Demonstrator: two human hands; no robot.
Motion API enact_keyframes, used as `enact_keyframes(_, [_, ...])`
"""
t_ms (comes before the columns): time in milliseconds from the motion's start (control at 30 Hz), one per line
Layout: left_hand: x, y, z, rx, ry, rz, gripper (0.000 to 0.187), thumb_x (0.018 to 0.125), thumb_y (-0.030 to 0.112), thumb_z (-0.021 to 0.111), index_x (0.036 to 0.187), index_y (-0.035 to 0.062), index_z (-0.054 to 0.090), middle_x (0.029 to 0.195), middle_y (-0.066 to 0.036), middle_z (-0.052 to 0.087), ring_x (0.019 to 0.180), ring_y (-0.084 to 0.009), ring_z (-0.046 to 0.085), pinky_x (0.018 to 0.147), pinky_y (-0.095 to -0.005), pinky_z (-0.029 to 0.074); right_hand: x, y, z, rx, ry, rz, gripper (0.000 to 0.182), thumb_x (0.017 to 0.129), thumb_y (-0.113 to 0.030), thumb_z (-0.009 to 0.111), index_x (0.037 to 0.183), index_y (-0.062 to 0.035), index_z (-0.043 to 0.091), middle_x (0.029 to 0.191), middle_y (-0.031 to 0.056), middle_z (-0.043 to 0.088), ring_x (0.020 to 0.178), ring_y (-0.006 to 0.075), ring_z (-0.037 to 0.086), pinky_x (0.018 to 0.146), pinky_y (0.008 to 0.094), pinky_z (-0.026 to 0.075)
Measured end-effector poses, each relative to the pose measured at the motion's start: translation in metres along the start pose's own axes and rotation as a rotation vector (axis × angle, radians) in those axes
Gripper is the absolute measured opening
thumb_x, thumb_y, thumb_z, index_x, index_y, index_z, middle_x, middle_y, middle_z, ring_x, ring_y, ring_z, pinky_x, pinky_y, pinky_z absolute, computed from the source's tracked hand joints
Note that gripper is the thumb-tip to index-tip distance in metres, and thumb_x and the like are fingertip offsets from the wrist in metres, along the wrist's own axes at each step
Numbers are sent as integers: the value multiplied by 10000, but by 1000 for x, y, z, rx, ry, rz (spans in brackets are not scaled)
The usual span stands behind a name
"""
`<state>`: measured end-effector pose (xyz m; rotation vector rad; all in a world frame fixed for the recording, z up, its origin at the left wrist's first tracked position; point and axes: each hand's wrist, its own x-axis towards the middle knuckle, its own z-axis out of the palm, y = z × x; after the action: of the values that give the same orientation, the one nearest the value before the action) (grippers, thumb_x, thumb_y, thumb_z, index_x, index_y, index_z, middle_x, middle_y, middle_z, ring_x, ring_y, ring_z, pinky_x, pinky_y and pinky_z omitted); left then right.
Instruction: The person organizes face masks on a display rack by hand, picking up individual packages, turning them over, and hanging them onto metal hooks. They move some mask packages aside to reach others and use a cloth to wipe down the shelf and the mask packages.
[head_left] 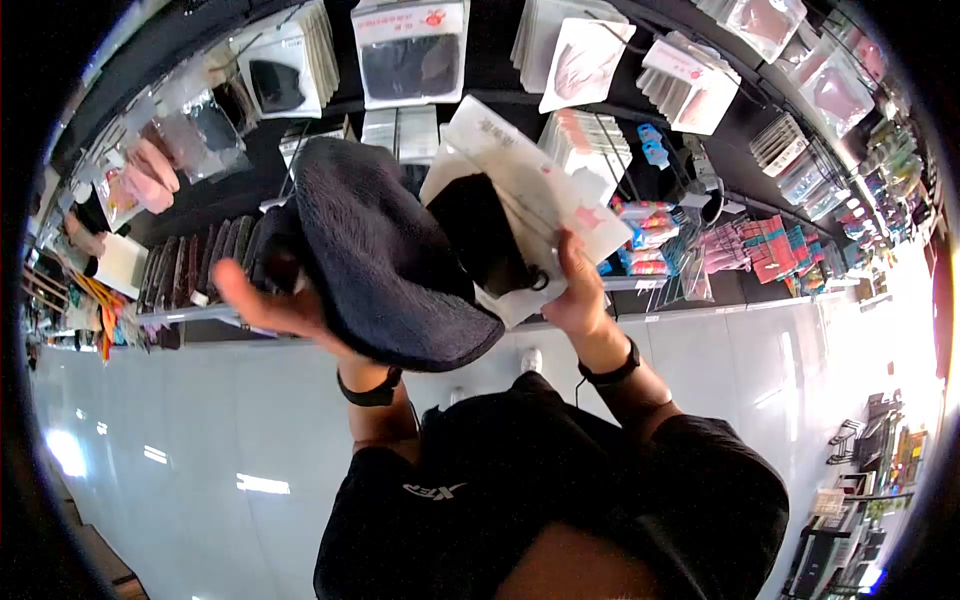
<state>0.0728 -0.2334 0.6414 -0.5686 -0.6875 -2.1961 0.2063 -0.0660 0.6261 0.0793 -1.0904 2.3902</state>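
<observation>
A dark grey, fuzzy flat cap (385, 260) is up in front of me, tilted, with its brim toward my body. My left hand (290, 305) supports it from the left side. One digit sticks out to the left, and the cap hides the other fingers. My right hand (578, 290) grips the lower right edge of a white card pack (505, 150), thumb on the front. A black cloth-like item (480, 225) lies against that pack, with a small dark loop at its lower end. The cap overlaps the pack's left side.
A black display rack (330, 95) with hanging packs curves ahead of me. A row of dark rolled or folded goods (200, 260) fills its lower left shelf. Colourful packets (645, 240) hang at right. A glossy light floor (240, 420) lies below.
</observation>
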Motion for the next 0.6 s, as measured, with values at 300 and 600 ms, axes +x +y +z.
enact_keyframes(300, [1,19,-18,48,-38,-14,741,836,414,527,1402,8,273,1380,-264,404,1208,-413,466,1001,-477,411,-1,2,-38,68,-45,72,549,1010,-291,506,1406,62,363,1311,208,543,1155,316,578,992,424,465])
enact_keyframes(600, [-62,-22,-49,176,-441,-296,978,866,702,400,1437,-84,283,1432,-256,406,1341,-375,369,1108,-458,281,-9,7,-12,-258,-270,14,674,1033,-417,375,1500,36,198,1514,185,331,1387,300,356,1157,433,273])
